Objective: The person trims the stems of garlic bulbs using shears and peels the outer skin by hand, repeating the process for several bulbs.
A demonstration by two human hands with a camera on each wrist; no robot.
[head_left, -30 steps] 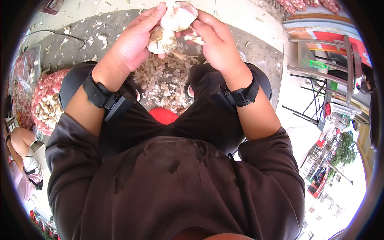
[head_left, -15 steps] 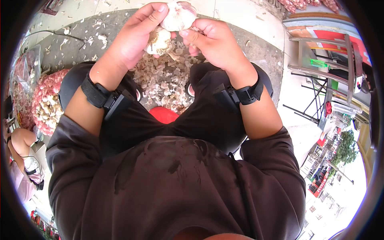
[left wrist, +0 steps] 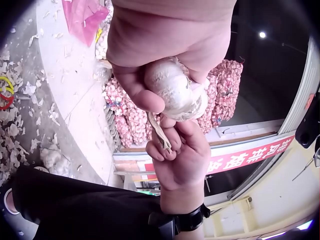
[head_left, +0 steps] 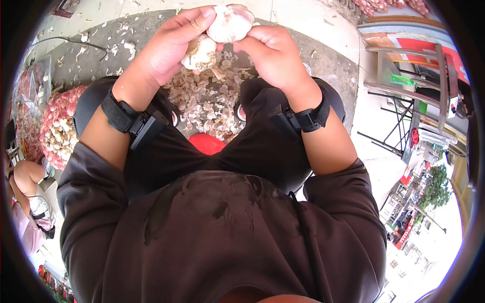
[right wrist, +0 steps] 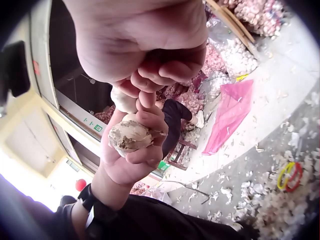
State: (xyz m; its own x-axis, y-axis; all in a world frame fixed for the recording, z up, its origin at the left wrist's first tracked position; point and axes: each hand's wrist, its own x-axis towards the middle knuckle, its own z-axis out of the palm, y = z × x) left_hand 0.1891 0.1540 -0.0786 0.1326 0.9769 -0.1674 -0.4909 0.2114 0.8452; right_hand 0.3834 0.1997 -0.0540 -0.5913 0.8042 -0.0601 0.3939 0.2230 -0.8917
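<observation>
My left hand (head_left: 164,53) holds two garlic bulbs together. The upper one, a whitish bulb (head_left: 230,23) with a faint pink tint, sits at the tip of the thumb. Below it, cradled against the fingers, is a second bulb (head_left: 200,53) with brownish roots (right wrist: 122,137) and a dry stem (left wrist: 159,132). My right hand (head_left: 275,55) pinches the lower right edge of the upper bulb with thumb and forefinger, its other fingers (right wrist: 167,70) curled. In the right wrist view those fingers partly cover the upper bulb (right wrist: 122,101).
Papery garlic skins (head_left: 212,108) are heaped on the ground between my legs, near a red object (head_left: 206,144). A red mesh sack of garlic (head_left: 60,134) stands at my left. Ahead lie a pink plastic sheet (right wrist: 227,117) and yellow and red rings (right wrist: 290,176).
The right hand has drawn back from the bulb's side, then come to its lower edge. The upper bulb has shifted slightly right and down. Loose skin below the right fingers no longer shows.
</observation>
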